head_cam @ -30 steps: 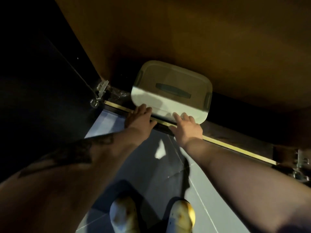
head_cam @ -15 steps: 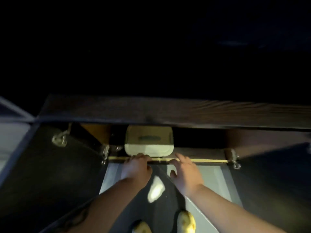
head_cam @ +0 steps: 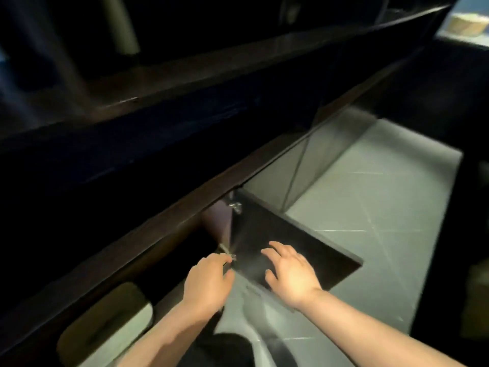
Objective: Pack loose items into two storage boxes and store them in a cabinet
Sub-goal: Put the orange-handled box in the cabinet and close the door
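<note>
The step in hand looks like shutting the cabinet now that a storage box (head_cam: 105, 321) sits inside it: the box, pale with rounded corners, shows at the lower left, tucked under the dark countertop edge (head_cam: 164, 207) within the cabinet opening and half in shadow. The right-hand cabinet door (head_cam: 291, 242) stands open, swung out over the grey tiled floor (head_cam: 370, 207), its hinge (head_cam: 235, 206) visible near the top inner corner. To close it well, the push is best made by the right hand near the door's free edge rather than close to the hinge side, where leverage is poor and fingers could be pinched between door and frame; the left hand should be drawn clear of that gap before the door swings, and the box ought to sit fully behind the sill so the door does not knock it. The right hand (head_cam: 289, 274) lies palm-down with its fingers spread and fairly straight over the inner face of the door, released and grasping nothing; whether the fingertips actually press the panel or float just above it I cannot tell, as the frame is smeared by motion. The left hand (head_cam: 207, 280) reaches forward beside it, close to the hinge side of the door, fingers bent slightly downward near a small metal fitting (head_cam: 229, 256); it appears loose and empty, though the blur leaves its contact uncertain. Both forearms extend forward from the lower edge, roughly parallel.
</note>
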Available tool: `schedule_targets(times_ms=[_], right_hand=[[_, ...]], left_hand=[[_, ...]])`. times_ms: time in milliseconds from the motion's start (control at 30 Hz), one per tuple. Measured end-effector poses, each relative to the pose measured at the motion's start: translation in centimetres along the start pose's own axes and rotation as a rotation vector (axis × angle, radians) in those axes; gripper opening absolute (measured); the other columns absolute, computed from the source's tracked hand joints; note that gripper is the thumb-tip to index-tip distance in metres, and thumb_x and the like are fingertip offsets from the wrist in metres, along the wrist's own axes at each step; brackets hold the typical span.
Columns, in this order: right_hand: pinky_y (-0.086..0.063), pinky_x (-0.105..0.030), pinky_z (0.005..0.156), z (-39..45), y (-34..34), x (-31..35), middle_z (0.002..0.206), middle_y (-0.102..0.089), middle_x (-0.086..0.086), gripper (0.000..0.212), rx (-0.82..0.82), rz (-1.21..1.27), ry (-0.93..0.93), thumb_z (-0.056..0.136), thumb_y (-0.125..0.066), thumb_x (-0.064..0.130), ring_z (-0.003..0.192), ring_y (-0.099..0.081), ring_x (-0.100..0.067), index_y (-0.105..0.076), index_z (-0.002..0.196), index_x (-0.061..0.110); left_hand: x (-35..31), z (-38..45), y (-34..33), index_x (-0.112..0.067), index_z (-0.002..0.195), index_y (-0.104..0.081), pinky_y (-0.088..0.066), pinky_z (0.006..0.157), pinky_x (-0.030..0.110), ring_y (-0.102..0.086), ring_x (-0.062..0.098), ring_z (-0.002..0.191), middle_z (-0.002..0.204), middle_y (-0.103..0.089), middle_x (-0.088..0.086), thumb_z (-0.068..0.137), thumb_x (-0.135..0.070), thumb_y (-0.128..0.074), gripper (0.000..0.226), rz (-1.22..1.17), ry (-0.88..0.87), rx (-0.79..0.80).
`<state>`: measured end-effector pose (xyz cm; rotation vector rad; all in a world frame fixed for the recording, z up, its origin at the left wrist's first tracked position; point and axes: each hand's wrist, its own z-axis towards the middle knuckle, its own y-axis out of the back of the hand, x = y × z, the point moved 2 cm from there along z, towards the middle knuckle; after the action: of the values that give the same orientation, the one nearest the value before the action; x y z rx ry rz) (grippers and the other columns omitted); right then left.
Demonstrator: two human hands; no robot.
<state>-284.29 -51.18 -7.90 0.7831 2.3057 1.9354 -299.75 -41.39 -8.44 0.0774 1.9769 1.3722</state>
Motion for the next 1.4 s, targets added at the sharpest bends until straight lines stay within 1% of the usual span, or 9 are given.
schedule_targets(times_ms=[133,267,367,467,700,833,1000,1200,1400], right_hand=[[-0.026,-0.030,0.111,-3.6,5.4,-10.6,0.152,-0.031,0.006,0.056,-0.134,0.022,-0.131,0.089,-0.048,0.026,0.140,-0.027,-0.016,-0.035,0.144,0.026],[-0.025,-0.029,0.110,-6.7,10.0,-21.1,0.152,-0.029,0.006,0.056,-0.186,0.035,-0.240,0.090,-0.047,0.027,0.140,-0.025,-0.015,-0.033,0.144,0.026],[-0.028,-0.028,0.108,-8.4,12.6,-28.6,0.151,-0.030,0.007,0.055,-0.225,0.031,-0.320,0.089,-0.046,0.027,0.138,-0.029,-0.015,-0.034,0.143,0.026],[-0.030,-0.028,0.106,-9.5,14.8,-34.8,0.150,-0.031,0.007,0.055,-0.248,0.029,-0.415,0.089,-0.045,0.029,0.136,-0.031,-0.016,-0.034,0.143,0.026],[-0.034,-0.031,0.102,-9.1,19.2,-45.8,0.143,-0.038,0.006,0.053,-0.326,0.074,-0.591,0.088,-0.047,0.028,0.129,-0.038,-0.018,-0.038,0.140,0.025],[-0.034,-0.033,0.102,-7.1,21.5,-52.3,0.144,-0.038,0.005,0.053,-0.332,0.080,-0.657,0.090,-0.046,0.029,0.130,-0.037,-0.019,-0.037,0.141,0.024],[-0.035,-0.034,0.101,-3.3,26.7,-61.2,0.144,-0.039,0.004,0.052,-0.357,0.083,-0.776,0.090,-0.046,0.030,0.128,-0.039,-0.021,-0.037,0.140,0.023],[-0.037,-0.032,0.096,1.7,32.0,-70.2,0.139,-0.043,0.005,0.049,-0.412,0.041,-0.798,0.088,-0.047,0.027,0.124,-0.042,-0.020,-0.042,0.137,0.022],[-0.036,-0.033,0.095,8.2,35.5,-81.0,0.139,-0.041,0.003,0.051,-0.393,0.069,-0.811,0.087,-0.047,0.028,0.124,-0.041,-0.022,-0.039,0.137,0.023]], left_hand=[[-12.7,4.2,-3.3,-0.031,0.122,-0.058,-0.046,0.095,0.032,-0.057,0.015,0.111,0.121,-0.062,-0.009,0.089,-0.030,-0.052,0.033,-0.039,-0.137,0.032],[-24.8,6.8,-7.9,-0.031,0.121,-0.057,-0.046,0.095,0.034,-0.055,0.015,0.113,0.121,-0.060,-0.009,0.088,-0.030,-0.052,0.033,-0.090,-0.232,0.078],[-32.9,8.5,-11.4,-0.029,0.124,-0.056,-0.042,0.096,0.027,-0.051,0.013,0.119,0.128,-0.056,-0.009,0.089,-0.028,-0.052,0.035,-0.084,-0.343,0.098],[-39.6,10.2,-14.1,-0.028,0.126,-0.055,-0.038,0.096,0.025,-0.048,0.011,0.121,0.132,-0.053,-0.009,0.092,-0.028,-0.050,0.035,-0.080,-0.421,0.126],[-50.8,16.7,-19.1,-0.027,0.125,-0.056,-0.042,0.099,0.032,-0.051,0.014,0.118,0.131,-0.055,-0.007,0.092,-0.030,-0.050,0.033,0.001,-0.542,0.181],[-56.9,22.2,-22.4,-0.026,0.124,-0.056,-0.042,0.097,0.031,-0.052,0.015,0.118,0.130,-0.056,-0.007,0.092,-0.030,-0.050,0.033,0.046,-0.615,0.195],[-65.5,29.1,-25.9,-0.029,0.123,-0.056,-0.042,0.097,0.031,-0.051,0.014,0.118,0.129,-0.055,-0.009,0.090,-0.031,-0.050,0.033,0.059,-0.691,0.225],[-74.6,37.4,-28.9,-0.029,0.123,-0.056,-0.042,0.098,0.032,-0.050,0.015,0.120,0.129,-0.057,-0.008,0.088,-0.030,-0.050,0.035,0.085,-0.723,0.224],[-82.2,45.3,-32.9,-0.029,0.131,-0.049,-0.040,0.098,0.031,-0.045,0.014,0.124,0.135,-0.051,-0.009,0.088,-0.029,-0.047,0.043,0.135,-0.713,0.232]])
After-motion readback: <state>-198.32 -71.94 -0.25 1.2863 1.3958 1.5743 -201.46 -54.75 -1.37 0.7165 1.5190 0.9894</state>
